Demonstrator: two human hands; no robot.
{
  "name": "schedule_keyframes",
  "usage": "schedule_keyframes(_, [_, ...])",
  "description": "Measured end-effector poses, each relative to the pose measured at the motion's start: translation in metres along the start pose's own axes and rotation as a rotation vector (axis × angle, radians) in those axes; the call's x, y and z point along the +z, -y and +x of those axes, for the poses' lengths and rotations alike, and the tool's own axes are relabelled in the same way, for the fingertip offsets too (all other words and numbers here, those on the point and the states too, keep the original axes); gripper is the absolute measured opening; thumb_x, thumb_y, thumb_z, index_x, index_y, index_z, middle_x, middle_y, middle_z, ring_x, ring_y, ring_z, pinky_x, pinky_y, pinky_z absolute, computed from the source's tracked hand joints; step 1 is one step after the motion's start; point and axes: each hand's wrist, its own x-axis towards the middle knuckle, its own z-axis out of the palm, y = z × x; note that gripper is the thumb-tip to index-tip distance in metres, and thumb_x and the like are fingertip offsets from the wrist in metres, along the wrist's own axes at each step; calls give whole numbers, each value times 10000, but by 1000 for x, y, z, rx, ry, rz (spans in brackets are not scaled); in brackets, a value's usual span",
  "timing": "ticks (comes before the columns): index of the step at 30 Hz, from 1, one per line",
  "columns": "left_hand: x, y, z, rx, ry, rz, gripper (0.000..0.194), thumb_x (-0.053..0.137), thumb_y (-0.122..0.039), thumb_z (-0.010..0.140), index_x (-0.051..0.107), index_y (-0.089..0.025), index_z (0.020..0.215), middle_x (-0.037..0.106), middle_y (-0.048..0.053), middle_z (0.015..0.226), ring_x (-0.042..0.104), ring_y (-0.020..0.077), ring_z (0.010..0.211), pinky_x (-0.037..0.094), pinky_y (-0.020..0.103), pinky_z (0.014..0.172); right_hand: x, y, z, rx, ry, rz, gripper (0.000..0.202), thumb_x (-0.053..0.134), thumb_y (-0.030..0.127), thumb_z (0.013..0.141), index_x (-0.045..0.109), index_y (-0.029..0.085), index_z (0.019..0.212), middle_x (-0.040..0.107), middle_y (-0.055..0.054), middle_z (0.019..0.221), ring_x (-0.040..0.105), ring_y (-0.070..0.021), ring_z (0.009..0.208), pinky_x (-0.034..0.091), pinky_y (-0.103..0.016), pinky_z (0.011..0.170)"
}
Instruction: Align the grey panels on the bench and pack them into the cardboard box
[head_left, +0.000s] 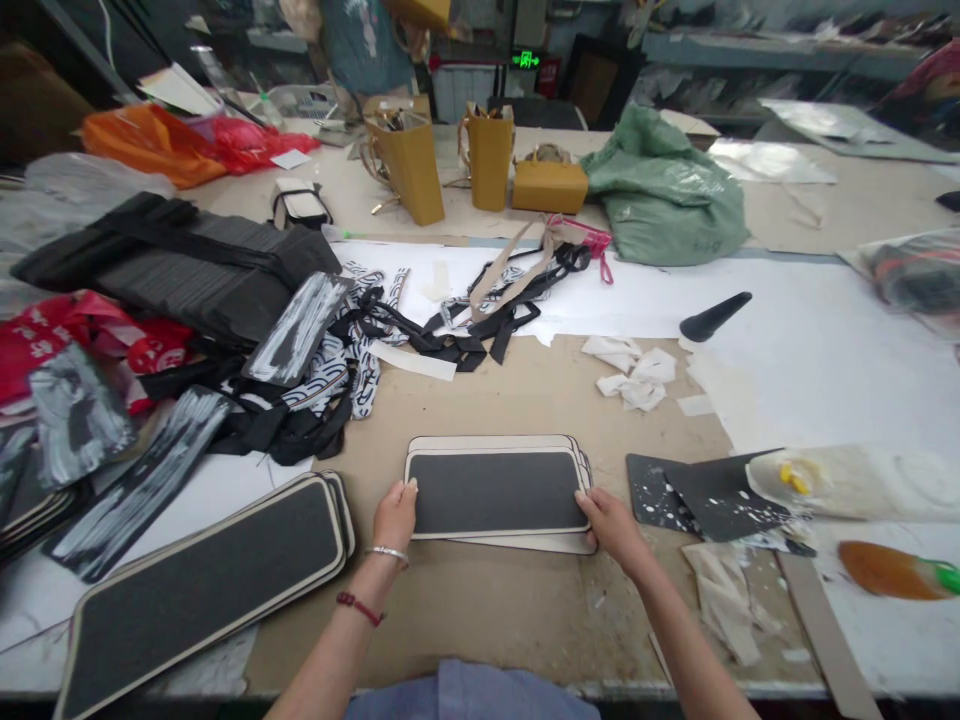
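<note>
Between my two hands is a small stack of flat, rounded rectangular panels [499, 492], dark grey on top with a cream border. My left hand [395, 515] grips the left end, thumb on the top face and fingers hidden at the edge. At the right end my right hand [609, 522] pinches the panel the same way. Lower panels stick out unevenly beneath the top one. To the left lies another stack of longer dark panels [210, 590] with the same cream edging. Dark pieces smeared with white [142, 480] rest beyond it.
Black and patterned straps [360, 340] lie tangled behind. Mustard boxy bags [491, 160] and a green plastic bag [664, 190] stand at the back. To the right are a black tapered object [715, 317], white-spotted dark sheets [705, 500], crumpled cloth scraps [637, 375] and an amber bottle [892, 570].
</note>
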Motion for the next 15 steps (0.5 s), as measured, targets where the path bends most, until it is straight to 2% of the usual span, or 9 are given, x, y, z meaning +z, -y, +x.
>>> schedule_keyframes(9, [1,-1,2,-6,5,17,291,399,-383,738,337,-217,507,356,-45,465,362,138,500,272,257,514,8,1,2,20,-137,-259,276,299,291,875,513,177,744,506,4,559,501,-136,512,329,-241,545])
schedule_keyframes(15, [1,-1,-5,7,-3,-27,317,379,-465,730,337,-218,537,321,-59,478,344,129,500,280,250,514,11,1,-4,-24,-201,-334,286,285,308,880,513,180,763,572,-52,695,550,-172,666,341,-249,577])
